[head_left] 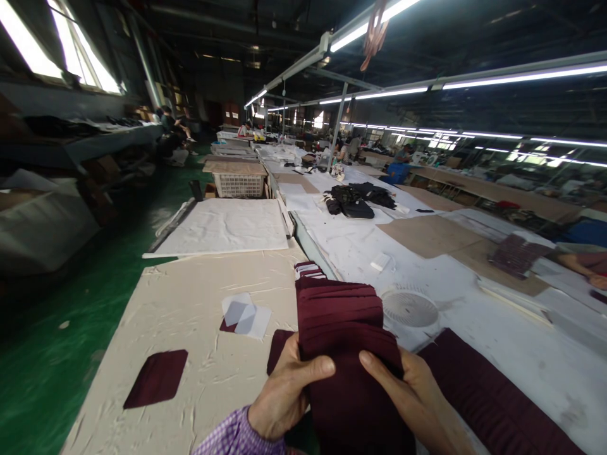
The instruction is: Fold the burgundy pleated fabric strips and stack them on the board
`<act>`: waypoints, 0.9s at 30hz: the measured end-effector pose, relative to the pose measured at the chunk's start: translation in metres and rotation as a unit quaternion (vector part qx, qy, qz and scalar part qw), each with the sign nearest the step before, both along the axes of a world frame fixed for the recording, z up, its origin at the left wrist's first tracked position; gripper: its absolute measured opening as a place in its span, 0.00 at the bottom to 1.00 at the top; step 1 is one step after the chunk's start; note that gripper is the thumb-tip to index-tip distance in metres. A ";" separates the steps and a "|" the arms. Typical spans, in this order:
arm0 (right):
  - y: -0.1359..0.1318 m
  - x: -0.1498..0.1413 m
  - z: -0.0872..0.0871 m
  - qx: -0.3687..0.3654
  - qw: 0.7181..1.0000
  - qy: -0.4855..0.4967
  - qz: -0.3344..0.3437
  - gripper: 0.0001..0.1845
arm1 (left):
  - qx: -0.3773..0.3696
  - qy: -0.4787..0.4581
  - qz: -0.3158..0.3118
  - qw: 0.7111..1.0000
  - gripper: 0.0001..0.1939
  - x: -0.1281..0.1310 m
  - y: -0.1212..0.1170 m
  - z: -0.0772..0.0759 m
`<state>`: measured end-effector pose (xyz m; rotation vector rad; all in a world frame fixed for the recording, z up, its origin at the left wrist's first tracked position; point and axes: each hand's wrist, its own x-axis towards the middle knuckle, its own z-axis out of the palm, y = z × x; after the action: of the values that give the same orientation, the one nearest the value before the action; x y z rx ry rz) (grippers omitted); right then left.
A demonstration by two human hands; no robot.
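Both my hands grip a thick stack of maroon fabric pieces [339, 316] held up in front of me over the cutting table [190, 303]. My left hand [284, 395] clasps the stack's left edge with the thumb lying across the top. On the right edge my right hand [410, 388] does the same, thumb pointing inward. A few white tags [308, 270] poke out at the stack's far end. My left sleeve is purple checked.
A single maroon piece [157, 385] lies on the paper at the left, white slips [246, 315] near the middle. A long maroon strip [493, 398] runs at the right, beside a white round fan grille [410, 308]. Black garments [358, 199] sit farther off. Another person's arm [581, 268] rests at the right edge.
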<state>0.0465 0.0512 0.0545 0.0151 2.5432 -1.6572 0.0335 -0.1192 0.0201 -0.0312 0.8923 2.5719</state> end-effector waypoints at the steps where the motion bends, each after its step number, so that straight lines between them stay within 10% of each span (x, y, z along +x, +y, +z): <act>1: 0.000 0.000 -0.001 -0.001 1.000 0.001 -0.003 0.20 | 0.000 0.005 -0.003 1.000 0.24 -0.001 0.000 0.001; 14: 0.003 -0.003 -0.012 0.074 0.994 0.048 -0.064 0.18 | -0.039 -0.024 0.013 0.999 0.11 -0.009 0.010 0.003; 18: 0.009 -0.001 -0.012 0.201 0.937 0.241 -0.150 0.16 | -0.038 -0.039 0.028 0.998 0.14 -0.014 0.005 0.002; 22: 0.010 -0.002 -0.005 0.256 0.882 0.393 -0.040 0.12 | -0.047 -0.034 0.015 0.998 0.14 -0.016 0.004 0.004; 27: 0.013 -0.009 -0.008 0.246 0.923 0.297 0.000 0.14 | -0.061 -0.023 -0.009 0.998 0.09 -0.015 0.003 0.004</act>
<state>0.0370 0.0641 0.0463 -0.5229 3.3353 -1.0815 0.0185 -0.1158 0.0238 -0.1159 1.0253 2.4874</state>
